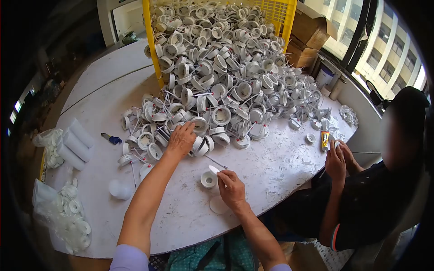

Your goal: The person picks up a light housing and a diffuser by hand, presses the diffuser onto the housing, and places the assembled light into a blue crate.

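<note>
My left hand (182, 139) reaches into the front of a big heap of white round plastic housings (221, 115). Its fingers bend at the rim of one white round housing (200, 125), with some fingertips hidden. Between the thumb and fingers of my right hand (232, 189) is a thin white disc (214, 170), tilted above the table. Just below the disc stands a small white cup-shaped part (209, 179) with a round opening. A flat whitish disc (219, 204) lies on the table beside my right hand.
A yellow crate (153, 45) spills housings across the table (172, 217). At left lie bags of white rings (72, 212), white rolls (74, 144) and a blue-handled tool (111, 138). A co-worker's hands (337, 162) hold a small white part near a yellow tube (325, 140).
</note>
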The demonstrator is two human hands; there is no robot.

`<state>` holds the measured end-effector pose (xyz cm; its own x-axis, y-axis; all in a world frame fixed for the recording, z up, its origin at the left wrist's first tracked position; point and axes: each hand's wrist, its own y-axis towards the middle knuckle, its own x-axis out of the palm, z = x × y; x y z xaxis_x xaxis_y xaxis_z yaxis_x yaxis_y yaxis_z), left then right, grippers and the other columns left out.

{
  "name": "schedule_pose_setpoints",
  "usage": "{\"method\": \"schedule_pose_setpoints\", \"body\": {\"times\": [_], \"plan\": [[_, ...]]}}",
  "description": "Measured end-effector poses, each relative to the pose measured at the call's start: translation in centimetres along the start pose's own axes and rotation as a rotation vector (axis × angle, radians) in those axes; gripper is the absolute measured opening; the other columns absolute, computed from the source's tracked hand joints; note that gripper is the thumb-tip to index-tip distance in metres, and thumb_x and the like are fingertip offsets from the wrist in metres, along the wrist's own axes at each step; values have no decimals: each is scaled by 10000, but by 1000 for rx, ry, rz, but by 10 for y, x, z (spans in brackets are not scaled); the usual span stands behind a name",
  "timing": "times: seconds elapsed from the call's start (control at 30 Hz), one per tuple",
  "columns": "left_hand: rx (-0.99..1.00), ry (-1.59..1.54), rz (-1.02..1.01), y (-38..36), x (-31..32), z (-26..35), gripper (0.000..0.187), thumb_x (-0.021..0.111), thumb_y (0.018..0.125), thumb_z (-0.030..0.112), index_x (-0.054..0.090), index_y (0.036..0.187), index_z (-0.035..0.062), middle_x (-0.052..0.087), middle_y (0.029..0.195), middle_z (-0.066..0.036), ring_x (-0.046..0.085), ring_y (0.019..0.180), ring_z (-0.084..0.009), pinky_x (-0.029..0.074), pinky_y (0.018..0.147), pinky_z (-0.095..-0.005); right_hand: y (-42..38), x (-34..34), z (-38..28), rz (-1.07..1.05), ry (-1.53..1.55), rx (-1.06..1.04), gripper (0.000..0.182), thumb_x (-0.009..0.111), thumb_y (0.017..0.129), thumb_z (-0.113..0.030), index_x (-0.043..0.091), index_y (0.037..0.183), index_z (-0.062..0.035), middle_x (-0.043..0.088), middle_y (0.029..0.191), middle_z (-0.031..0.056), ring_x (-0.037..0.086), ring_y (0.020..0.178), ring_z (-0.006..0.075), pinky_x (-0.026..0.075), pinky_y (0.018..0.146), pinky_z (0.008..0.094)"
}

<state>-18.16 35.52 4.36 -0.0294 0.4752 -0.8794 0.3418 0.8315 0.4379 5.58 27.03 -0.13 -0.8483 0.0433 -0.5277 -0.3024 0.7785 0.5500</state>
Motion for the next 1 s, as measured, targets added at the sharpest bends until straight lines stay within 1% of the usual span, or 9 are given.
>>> {"method": "schedule_pose_setpoints", "body": {"times": [0.13,0.23,0.3,0.33,0.47,0.63,0.73,0.87,1.0], "plan": [[-43,-43,69,3,-17,-12,169,534,747,59,639,874,23,584,1187,-147,571,1056,-276,460,837,-394,6,-13,3,362,108,133,136,635,810,-18,670,937,-53,608,857,91,582,630,183,472,551,275],[-118,-143,277,4,-42,-11,176,557,771,27,628,931,31,633,1065,-158,618,952,-299,497,801,-378,-2,-27,15,395,174,320,122,621,840,-37,672,950,-22,601,692,67,558,586,136,452,532,244],[-203,-326,456,2,-60,-1,191,582,802,4,643,981,25,660,934,-171,638,859,-336,519,768,-360,-2,-38,6,435,399,422,125,613,855,-53,669,959,-13,622,724,65,577,607,129,466,544,237],[-192,-315,458,-3,-68,7,191,582,802,4,643,981,25,660,934,-171,638,859,-336,519,768,-360,-2,-45,-2,450,611,532,133,604,870,-68,667,968,-4,643,756,63,595,628,121,479,556,230],[-299,-646,442,-24,-102,54,199,583,809,-25,657,990,14,668,863,-152,661,745,-288,518,651,-311,-1,-71,-37,375,904,451,193,592,886,-91,633,1023,39,659,826,114,635,682,151,507,585,248],[-356,-785,365,-55,-113,109,192,592,832,9,658,1013,23,674,851,-148,670,747,-254,513,647,-304,-6,-80,-72,330,1069,469,98,590,866,-45,622,920,29,627,770,62,587,624,110,477,558,223],[-375,-839,387,-65,-120,133,179,594,846,34,659,1012,25,676,875,-149,673,767,-252,516,656,-305,-19,-78,-75,228,883,446,109,611,856,-41,598,951,12,617,774,21,574,651,78,472,591,216],[-355,-899,399,-78,-118,153,184,597,850,47,655,1022,21,675,911,-154,674,787,-265,522,673,-314,-29,-92,-93,255,649,436,192,647,828,-48,579,1000,4,599,712,25,554,639,57,451,567,208],[-340,-829,410,-87,-121,166,195,610,831,33,652,1021,21,672,912,-160,671,794,-283,525,674,-327,-38,-92,-85,177,600,439,217,670,818,-64,591,1007,7,584,668,25,537,599,55,441,544,210]]}}
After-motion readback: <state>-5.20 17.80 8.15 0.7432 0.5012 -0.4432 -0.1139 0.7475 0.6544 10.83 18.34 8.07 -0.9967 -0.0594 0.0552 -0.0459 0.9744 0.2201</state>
